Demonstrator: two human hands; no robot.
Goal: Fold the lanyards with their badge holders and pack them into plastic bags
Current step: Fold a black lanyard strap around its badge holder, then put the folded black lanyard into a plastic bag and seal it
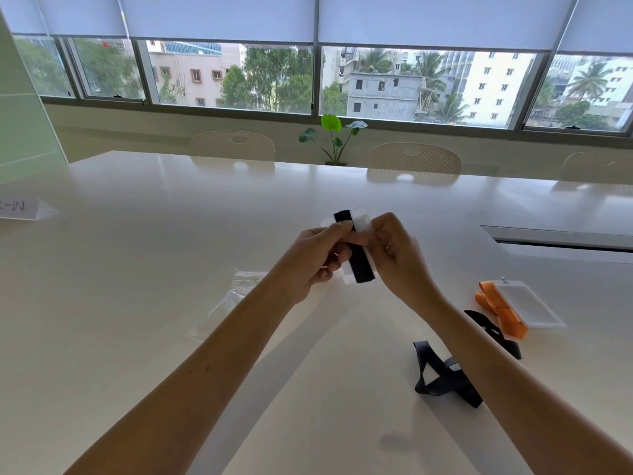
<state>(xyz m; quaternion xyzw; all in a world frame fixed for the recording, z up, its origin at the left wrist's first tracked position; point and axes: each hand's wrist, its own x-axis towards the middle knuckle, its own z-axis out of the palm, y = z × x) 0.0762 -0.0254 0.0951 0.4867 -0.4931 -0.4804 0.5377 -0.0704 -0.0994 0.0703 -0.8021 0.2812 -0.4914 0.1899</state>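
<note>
You hold folded bundle: left hand (320,255) grips holder (349,248), right hand (394,250) pinches black lanyard (359,262) wrap. Next: keep wrap tight, reach bag (233,296)

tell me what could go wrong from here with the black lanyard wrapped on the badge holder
The black lanyard is wound round the badge holder and held only by the left hand and right hand; letting go may unwind it. The plastic bag lies flat under the left forearm, so freeing a hand to open it may loosen the wrap.
</note>
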